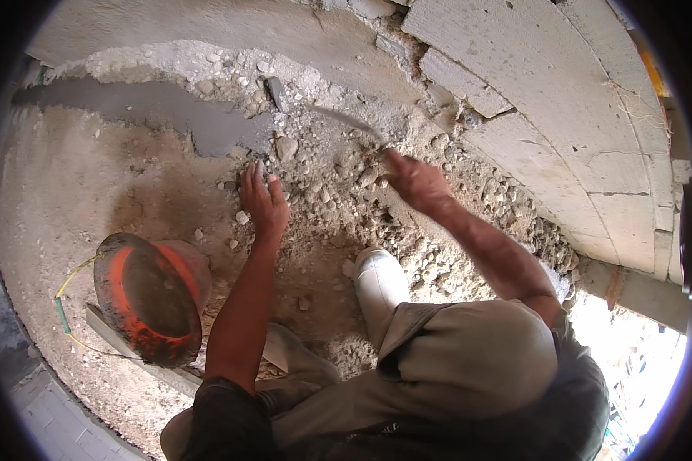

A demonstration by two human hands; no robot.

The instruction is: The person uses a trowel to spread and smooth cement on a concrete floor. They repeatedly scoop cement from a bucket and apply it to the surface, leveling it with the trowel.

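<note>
My right hand (417, 181) is closed around the handle of a trowel (346, 119), whose thin blade looks edge-on and slightly blurred above loose rubble (323, 184). My left hand (264, 201) is low over the stones, fingers a little apart, by the near end of a smooth grey mortar strip (161, 111). I see nothing held in it; the fingertips seem to touch the rubble. Just beyond them lies a pale stone (286, 148). A dark, narrow chunk (274, 92) sits farther off, left of the trowel tip.
An orange bucket (181, 261) with a grey-coated inside and a wire handle stands at left, beside a wooden board (134, 349). A light block wall (530, 84) with a cracked lower edge rises on the right. My white boot (381, 288) stands on the rough ground.
</note>
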